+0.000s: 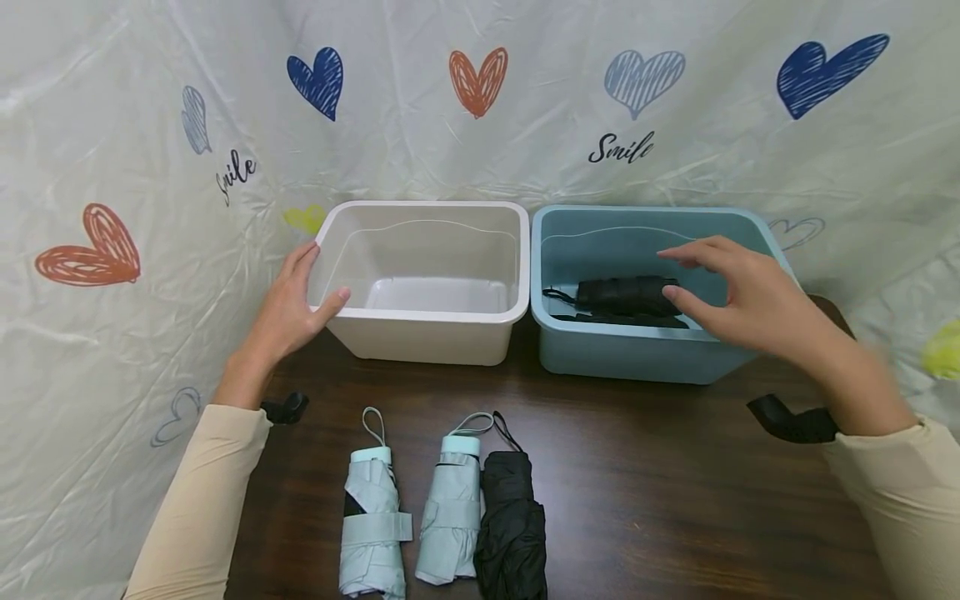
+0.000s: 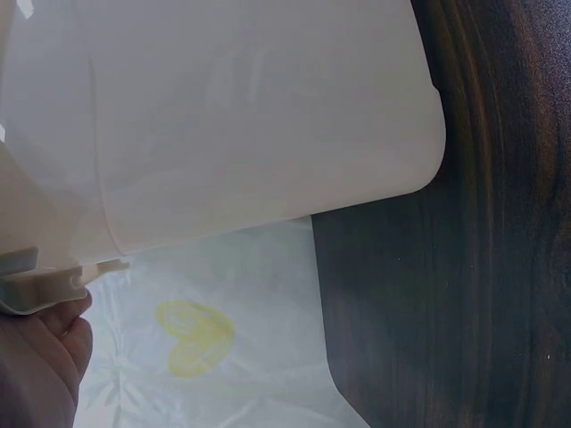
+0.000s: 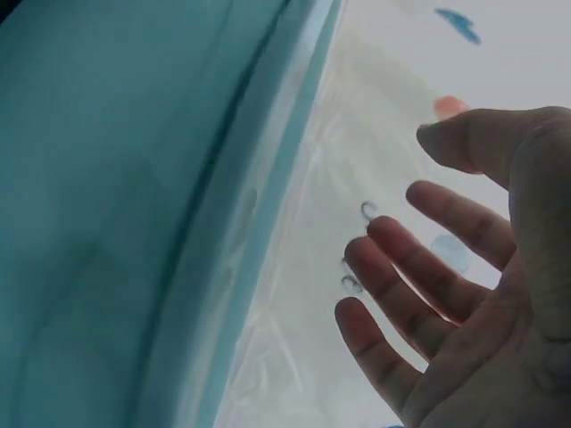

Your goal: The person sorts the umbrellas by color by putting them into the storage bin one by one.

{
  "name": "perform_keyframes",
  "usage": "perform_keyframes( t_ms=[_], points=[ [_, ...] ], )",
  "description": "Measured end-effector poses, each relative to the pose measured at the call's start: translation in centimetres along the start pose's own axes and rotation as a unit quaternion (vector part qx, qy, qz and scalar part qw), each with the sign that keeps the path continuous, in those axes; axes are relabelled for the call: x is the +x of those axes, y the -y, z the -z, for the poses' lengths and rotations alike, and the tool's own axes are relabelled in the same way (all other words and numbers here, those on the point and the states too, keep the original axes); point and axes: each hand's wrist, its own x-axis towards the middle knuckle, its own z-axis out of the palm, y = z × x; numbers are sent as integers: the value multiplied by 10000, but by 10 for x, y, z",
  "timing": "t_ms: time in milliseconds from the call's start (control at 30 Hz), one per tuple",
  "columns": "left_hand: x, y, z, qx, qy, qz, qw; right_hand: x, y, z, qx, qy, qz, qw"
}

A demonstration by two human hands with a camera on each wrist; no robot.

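Observation:
My left hand (image 1: 288, 304) holds the left rim of a white plastic bin (image 1: 420, 340), thumb over the front corner and fingers along the side. In the left wrist view, fingertips (image 2: 76, 325) meet the underside of that rim. Over the right part of a blue bin (image 1: 622, 354), my right hand (image 1: 738, 292) hovers with fingers spread and nothing in them; the right wrist view shows its palm bare. Inside the blue bin lies a folded black umbrella (image 1: 626, 296), with another dark item partly hidden below it by the front rim.
Nearer on the dark wooden table (image 1: 637, 500) lie two folded light-blue umbrellas, one at left (image 1: 372, 525) and one in the middle (image 1: 450, 521), and a black folded umbrella (image 1: 512, 521) touching the middle one. A white sheet with printed hearts (image 1: 480, 83) hangs behind the bins.

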Motion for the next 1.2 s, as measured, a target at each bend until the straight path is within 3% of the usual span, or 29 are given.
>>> perform_keyframes(
  t_ms=[233, 600, 833, 967, 1200],
  points=[
    [1, 1, 1, -30, -75, -23, 10000, -20, 31, -17, 103, -601, 338, 9976],
    [-2, 1, -1, -72, -135, -124, 9998, -54, 71, -56, 319, -953, -166, 9948],
    [0, 1, 2, -58, -190, -172, 9997, -69, 86, -82, 711, -674, -611, 9933],
    [0, 2, 3, -29, -233, -208, 9995, -79, 97, -101, 1082, -365, -939, 9890],
    [-2, 2, -2, -32, -173, -156, 9997, -96, 114, -140, 1132, 331, -1555, 9808]
  ],
)
